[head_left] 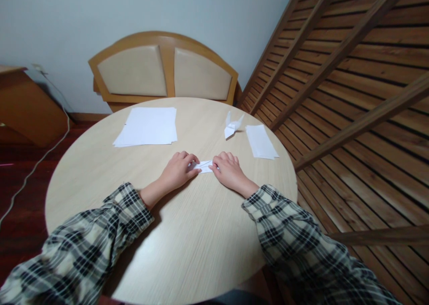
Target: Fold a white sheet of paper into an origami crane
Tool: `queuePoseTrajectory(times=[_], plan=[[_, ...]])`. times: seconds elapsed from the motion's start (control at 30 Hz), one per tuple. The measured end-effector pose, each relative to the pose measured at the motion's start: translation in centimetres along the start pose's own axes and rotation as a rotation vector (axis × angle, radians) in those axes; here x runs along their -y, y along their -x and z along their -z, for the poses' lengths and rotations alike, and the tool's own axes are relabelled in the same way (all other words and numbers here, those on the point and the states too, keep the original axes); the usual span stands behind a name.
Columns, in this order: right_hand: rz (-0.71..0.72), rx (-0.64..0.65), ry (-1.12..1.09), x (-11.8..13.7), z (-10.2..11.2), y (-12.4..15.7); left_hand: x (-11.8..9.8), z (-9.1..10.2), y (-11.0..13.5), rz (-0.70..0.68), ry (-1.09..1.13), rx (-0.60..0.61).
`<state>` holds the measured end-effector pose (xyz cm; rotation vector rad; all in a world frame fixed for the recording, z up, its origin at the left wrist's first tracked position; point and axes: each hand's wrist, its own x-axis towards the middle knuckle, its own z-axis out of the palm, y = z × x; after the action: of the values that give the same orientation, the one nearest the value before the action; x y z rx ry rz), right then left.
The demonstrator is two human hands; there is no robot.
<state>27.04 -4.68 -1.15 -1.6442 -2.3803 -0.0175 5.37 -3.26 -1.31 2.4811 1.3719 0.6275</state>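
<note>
A small folded piece of white paper lies flat on the round pale wooden table. My left hand presses its left end, fingers curled and pinched on the paper. My right hand pinches its right end in the same way. Both forearms wear plaid sleeves and rest on the table. Most of the paper is hidden under my fingers.
A stack of white sheets lies at the far left of the table. A finished folded paper figure stands at the far right, beside a narrow paper pile. A wooden chair stands behind the table; slatted wooden frames lean at the right.
</note>
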Motion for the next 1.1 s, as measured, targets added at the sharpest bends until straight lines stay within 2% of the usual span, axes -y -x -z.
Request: queuePoseTrajectory(times=[0.2,0.43,0.63,0.9,1.1], plan=[[0.025,-0.02,0.06,0.0,0.0,0.2,0.2,-0.1,0.0,-0.012,-0.006,-0.011],[0.007,0.001,-0.04,-0.6,0.5,-0.1,-0.1,0.1,0.0,0.005,0.005,-0.004],[0.035,-0.09,-0.051,0.8,0.3,-0.1,0.1,-0.1,-0.1,0.002,0.0,-0.006],[0.048,-0.079,0.042,1.7,-0.2,-0.2,-0.1,0.1,-0.1,-0.002,0.01,-0.003],[0.029,-0.06,-0.009,1.3,-0.3,-0.2,-0.2,0.1,-0.1,0.01,-0.006,0.003]])
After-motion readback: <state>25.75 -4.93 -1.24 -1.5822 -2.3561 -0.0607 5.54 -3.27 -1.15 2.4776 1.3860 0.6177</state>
